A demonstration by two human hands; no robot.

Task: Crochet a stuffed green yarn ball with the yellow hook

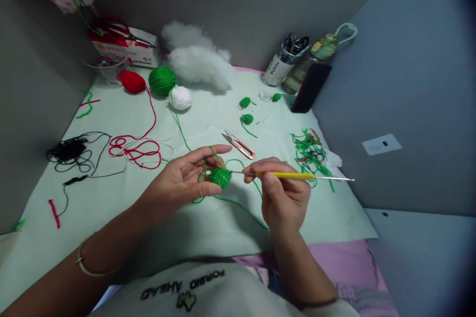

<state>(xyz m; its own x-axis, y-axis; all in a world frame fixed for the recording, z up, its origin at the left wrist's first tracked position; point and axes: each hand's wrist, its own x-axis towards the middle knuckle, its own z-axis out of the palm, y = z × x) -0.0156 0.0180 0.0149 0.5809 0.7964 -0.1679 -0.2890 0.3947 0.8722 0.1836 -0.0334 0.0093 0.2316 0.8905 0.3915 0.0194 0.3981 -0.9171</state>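
Note:
Between the thumb and fingers of my left hand (186,173) is a small round green crochet piece (220,177). Green yarn runs over my raised left index finger and down to the piece. My right hand (284,190) grips a crochet hook (290,175) by its yellow handle, held level. The hook's left tip meets the piece's right edge; whether it passes through a stitch is too small to tell. Its other metal end points right. Loose green yarn (238,203) loops beneath both hands. Just beyond them lie orange-handled thread snips (240,145), blades apart.
Green (162,80), white (180,97) and red yarn balls (133,81) sit at the back left, near white stuffing (199,59). Black yarn (70,151) lies left, yarn scraps (310,153) right. A phone (311,88) leans against a bottle (297,72) beside a pen cup (278,68).

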